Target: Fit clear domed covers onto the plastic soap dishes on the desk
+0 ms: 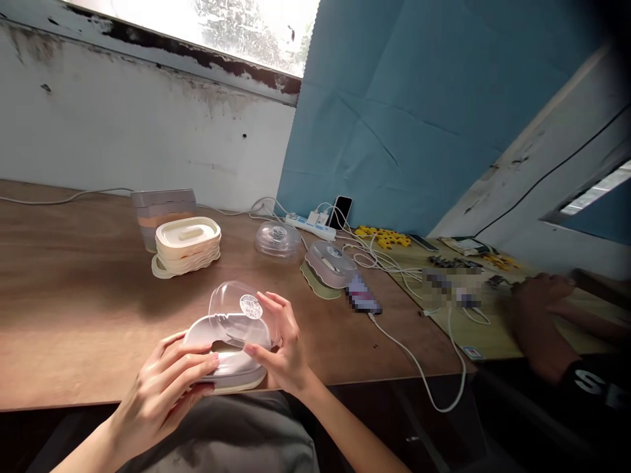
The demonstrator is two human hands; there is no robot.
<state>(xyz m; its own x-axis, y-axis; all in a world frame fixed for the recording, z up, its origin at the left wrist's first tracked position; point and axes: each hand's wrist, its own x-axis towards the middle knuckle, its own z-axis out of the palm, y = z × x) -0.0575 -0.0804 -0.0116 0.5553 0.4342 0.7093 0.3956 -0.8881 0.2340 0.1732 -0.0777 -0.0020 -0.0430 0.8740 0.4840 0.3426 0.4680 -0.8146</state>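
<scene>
Close to the table's front edge lies a pale grey, rounded plastic container [231, 363] with a light rim beneath it. My left hand [165, 384] grips its left side, fingers stretched across the top and thumb side below. Tilted up over the container is a clear plastic lid [224, 303] bearing a round white print. My right hand [284, 348] is closed on the lid's right side, its thumb at the near edge and its fingers behind. The lid's lower edge is partly hidden by the container and my right hand.
A stack of cream lids [188, 244] stands before grey and orange boxes [165, 203]. Clear lids [277, 240], a lidded grey container [329, 264], a phone [363, 295], a power strip [310, 226] and white cables lie rightward. Another person's arm [542, 322] rests at far right.
</scene>
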